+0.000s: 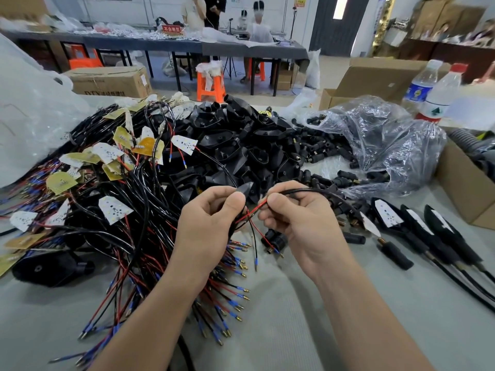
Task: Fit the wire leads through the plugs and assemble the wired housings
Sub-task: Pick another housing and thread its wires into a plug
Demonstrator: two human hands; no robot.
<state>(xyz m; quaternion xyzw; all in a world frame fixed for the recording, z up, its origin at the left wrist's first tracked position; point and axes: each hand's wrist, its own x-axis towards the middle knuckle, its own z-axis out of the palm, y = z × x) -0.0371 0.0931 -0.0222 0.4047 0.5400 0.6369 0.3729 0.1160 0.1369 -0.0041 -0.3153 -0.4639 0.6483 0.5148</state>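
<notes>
My left hand (211, 218) grips a black housing (247, 189) together with the black cable that runs into it. My right hand (297, 218) pinches the red wire lead (259, 205) between thumb and forefinger, with a black cable arching over it to the right. A red lead and a black lead (254, 242) hang down between the two hands, ending in blue-sleeved brass tips. A black plug (276, 241) lies on the table just below my right hand.
A tangle of wired LED boards (115, 170) fills the left. Black housings (230, 140) are heaped in the middle, and a plastic bag of plugs (375, 145) lies to the right. Assembled housings (417, 226) lie at the right. Bottles (439, 95) and cardboard boxes stand behind.
</notes>
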